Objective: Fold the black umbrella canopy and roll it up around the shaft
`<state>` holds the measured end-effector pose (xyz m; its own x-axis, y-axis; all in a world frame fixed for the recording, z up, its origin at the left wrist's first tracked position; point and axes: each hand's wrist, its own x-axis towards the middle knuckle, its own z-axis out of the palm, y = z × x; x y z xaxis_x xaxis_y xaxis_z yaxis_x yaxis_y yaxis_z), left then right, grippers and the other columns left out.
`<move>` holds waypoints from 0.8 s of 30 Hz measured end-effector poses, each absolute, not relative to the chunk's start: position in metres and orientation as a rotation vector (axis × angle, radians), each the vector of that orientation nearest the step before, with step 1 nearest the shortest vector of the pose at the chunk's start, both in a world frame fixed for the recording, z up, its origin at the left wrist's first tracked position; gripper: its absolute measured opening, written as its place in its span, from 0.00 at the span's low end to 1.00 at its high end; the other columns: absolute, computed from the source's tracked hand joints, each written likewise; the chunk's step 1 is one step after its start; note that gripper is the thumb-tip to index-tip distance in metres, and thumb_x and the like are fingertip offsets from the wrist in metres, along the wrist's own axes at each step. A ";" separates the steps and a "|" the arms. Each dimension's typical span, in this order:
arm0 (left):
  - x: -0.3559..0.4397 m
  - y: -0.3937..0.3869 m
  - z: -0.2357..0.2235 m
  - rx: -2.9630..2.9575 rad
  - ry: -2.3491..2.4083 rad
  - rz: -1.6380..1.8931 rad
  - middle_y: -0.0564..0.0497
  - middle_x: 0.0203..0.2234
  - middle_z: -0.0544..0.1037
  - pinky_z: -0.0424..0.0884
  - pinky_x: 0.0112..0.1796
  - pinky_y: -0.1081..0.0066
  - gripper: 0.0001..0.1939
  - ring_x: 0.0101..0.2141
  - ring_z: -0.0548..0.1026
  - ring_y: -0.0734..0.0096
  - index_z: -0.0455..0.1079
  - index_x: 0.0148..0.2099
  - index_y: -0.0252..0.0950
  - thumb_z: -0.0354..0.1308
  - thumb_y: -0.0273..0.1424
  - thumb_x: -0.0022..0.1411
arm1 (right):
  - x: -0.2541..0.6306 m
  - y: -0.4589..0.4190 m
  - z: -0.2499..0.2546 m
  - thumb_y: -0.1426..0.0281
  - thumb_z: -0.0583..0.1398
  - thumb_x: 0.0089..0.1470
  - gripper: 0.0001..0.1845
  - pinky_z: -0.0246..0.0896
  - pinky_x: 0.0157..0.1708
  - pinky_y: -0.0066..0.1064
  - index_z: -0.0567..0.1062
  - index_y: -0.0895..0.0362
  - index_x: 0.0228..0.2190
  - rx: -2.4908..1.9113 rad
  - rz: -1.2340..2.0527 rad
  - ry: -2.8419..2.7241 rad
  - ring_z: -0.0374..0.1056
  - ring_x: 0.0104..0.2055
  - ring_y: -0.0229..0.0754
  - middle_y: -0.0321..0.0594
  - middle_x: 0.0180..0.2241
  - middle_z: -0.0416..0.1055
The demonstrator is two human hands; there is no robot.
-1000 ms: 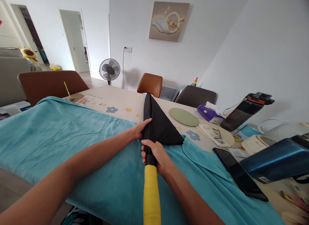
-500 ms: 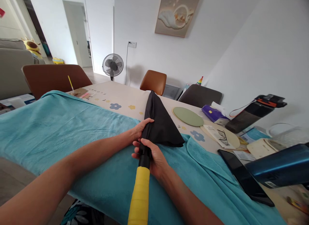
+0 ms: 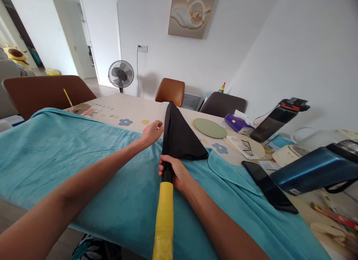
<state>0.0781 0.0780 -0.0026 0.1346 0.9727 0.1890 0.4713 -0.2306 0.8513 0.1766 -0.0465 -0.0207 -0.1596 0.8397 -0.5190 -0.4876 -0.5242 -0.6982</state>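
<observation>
A folded black umbrella (image 3: 179, 137) lies lengthwise on a teal towel (image 3: 69, 155), its yellow handle (image 3: 163, 219) pointing toward me and its tip toward the far chairs. My right hand (image 3: 173, 170) is wrapped round the black shaft just above the yellow handle. Further up, my left hand (image 3: 152, 132) hovers beside the left edge of the black canopy, fingers loosely curled and holding nothing. A loose flap of canopy fans out to the right.
On the right lie a black phone (image 3: 268, 187), a blue appliance (image 3: 313, 170), a black bottle (image 3: 275, 120), glasses on paper (image 3: 246, 146), a green mat (image 3: 209, 127) and a purple pack (image 3: 236, 124). Brown chairs (image 3: 170, 91) ring the table. A fan (image 3: 121, 74) stands behind.
My left hand has let go of the canopy and moved up and left of it. The right hand keeps its hold on the shaft. My view has shifted slightly.
</observation>
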 end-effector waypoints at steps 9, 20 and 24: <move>0.155 0.041 0.028 2.826 0.749 0.743 0.52 0.47 0.73 0.63 0.49 0.70 0.19 0.50 0.66 0.68 0.69 0.49 0.38 0.46 0.25 0.58 | 0.179 -0.049 -0.026 0.77 0.59 0.48 0.04 0.62 0.18 0.28 0.67 0.61 0.24 -0.969 1.837 -0.476 0.61 0.18 0.34 0.34 0.18 0.64; 0.204 0.052 0.011 2.964 0.652 0.533 0.54 0.41 0.76 0.67 0.42 0.72 0.14 0.46 0.69 0.68 0.73 0.38 0.39 0.46 0.25 0.58 | 0.179 -0.049 -0.026 0.82 0.54 0.47 0.05 0.63 0.18 0.30 0.66 0.61 0.25 -0.945 1.829 -0.458 0.61 0.18 0.35 0.35 0.17 0.63; 0.178 0.050 0.032 2.802 0.834 0.943 0.52 0.40 0.76 0.67 0.43 0.71 0.13 0.46 0.69 0.69 0.71 0.41 0.39 0.46 0.26 0.59 | 0.181 -0.049 -0.026 0.78 0.57 0.49 0.04 0.64 0.19 0.29 0.66 0.61 0.25 -0.948 1.879 -0.449 0.61 0.18 0.34 0.34 0.17 0.63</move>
